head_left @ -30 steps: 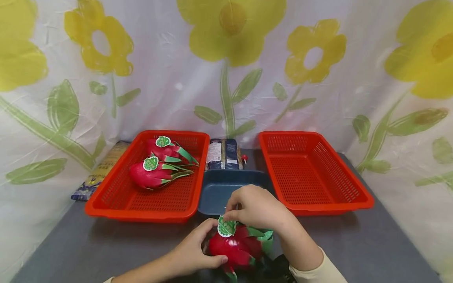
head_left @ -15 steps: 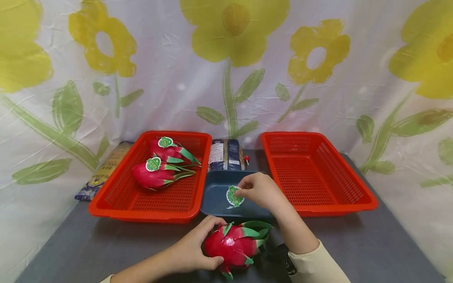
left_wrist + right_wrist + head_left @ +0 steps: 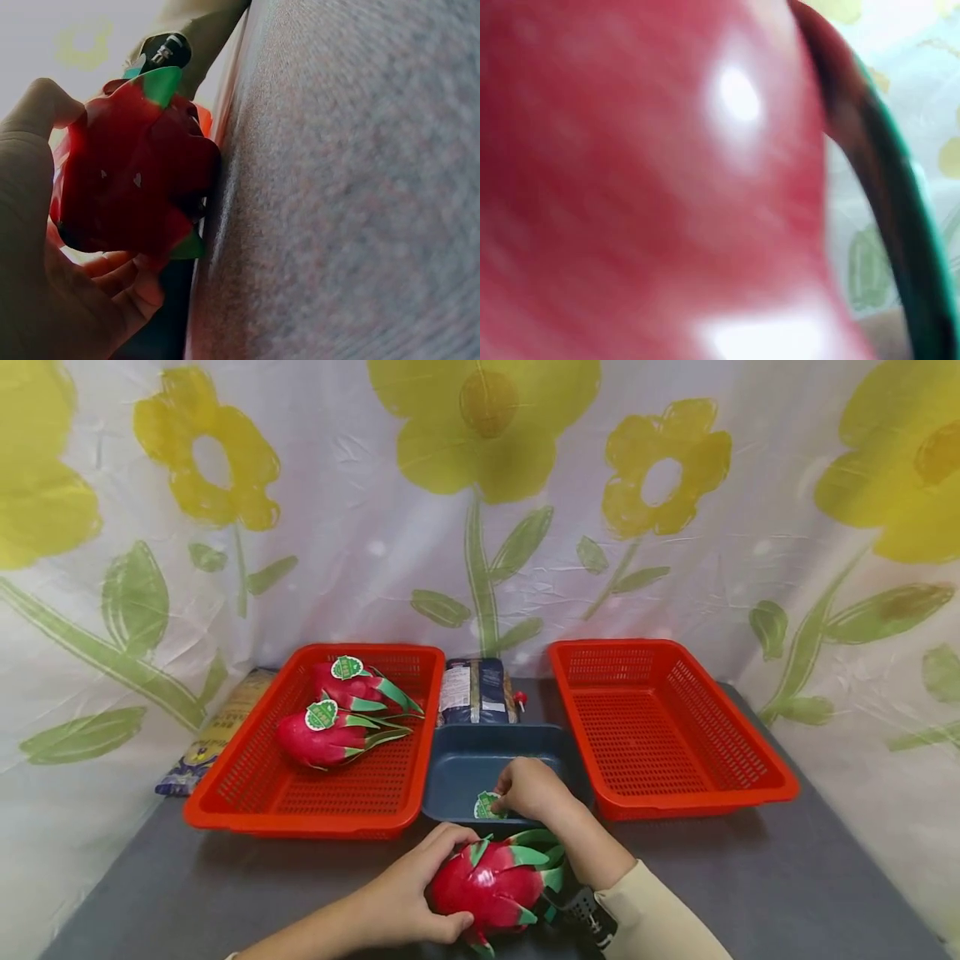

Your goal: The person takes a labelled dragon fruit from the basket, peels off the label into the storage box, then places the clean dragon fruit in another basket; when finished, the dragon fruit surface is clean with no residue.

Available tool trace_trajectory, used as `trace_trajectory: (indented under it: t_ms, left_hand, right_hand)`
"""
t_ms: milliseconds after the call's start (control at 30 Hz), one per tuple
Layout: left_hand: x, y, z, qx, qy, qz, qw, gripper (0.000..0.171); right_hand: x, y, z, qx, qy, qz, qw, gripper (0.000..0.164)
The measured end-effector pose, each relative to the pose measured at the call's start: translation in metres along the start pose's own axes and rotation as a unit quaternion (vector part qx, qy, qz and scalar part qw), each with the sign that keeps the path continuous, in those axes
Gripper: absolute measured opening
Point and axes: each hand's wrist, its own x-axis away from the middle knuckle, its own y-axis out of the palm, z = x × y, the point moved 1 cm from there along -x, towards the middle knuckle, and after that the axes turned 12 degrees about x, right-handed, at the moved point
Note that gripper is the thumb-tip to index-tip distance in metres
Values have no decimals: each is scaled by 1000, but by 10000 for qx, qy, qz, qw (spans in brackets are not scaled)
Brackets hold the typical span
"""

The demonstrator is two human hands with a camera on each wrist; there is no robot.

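My left hand (image 3: 412, 889) grips a red dragon fruit (image 3: 491, 887) with green leaf tips on the grey table, thumb on the near side and fingers over the far side. In the left wrist view, thumb and fingers curl round the dragon fruit (image 3: 142, 172). Beyond it, my right hand (image 3: 534, 789) is down in the blue tray (image 3: 457, 745), pinching a round green-and-white sticker (image 3: 486, 805) low over the tray's near part. Whether the sticker touches the tray floor I cannot tell. The dragon fruit's blurred skin (image 3: 652, 180) fills most of the right wrist view.
At the left, a red basket (image 3: 300, 823) holds two dragon fruits (image 3: 318, 739) bearing green stickers. Another red basket (image 3: 697, 803) stands at the right. A packaged bag (image 3: 474, 692) and a small red item (image 3: 521, 697) lie behind the tray. A yellow-blue bag (image 3: 217, 735) lies far left.
My right hand has pulled the sticker off the dragon fruit and carried it forward, then lower into the blue tray. The left hand keeps its grip on the fruit.
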Motion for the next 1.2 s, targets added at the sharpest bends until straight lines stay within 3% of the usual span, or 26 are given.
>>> trace_trajectory:
  t_ms: [233, 467, 633, 800, 967, 1067, 1200]
  left_hand:
    - [-5, 3, 3, -183, -57, -50, 9998, 75]
    - [-10, 3, 4, -381, -101, -96, 9992, 75]
    - [-11, 3, 5, -614, -176, -97, 9979, 76]
    - [-11, 4, 6, -835, -205, -198, 9961, 77]
    - [-12, 4, 12, -974, -69, -263, 9949, 77]
    - [-13, 4, 18, -1137, -64, -217, 9933, 72]
    - [-14, 7, 23, -1450, -28, -56, 9894, 54]
  right_hand:
    - [3, 2, 5, 379, 333, 234, 9985, 18]
    - [4, 0, 8, 850, 1065, 396, 9899, 46]
    - [6, -6, 7, 566, 937, 438, 9930, 41]
    - [28, -39, -4, -153, 389, 744, 9964, 35]
    - [61, -89, -7, -777, 186, 1482, 9857, 28]
    - [79, -116, 8, -902, 233, 2031, 9747, 26]
    - [92, -142, 51, -739, 354, 2695, 9595, 24]
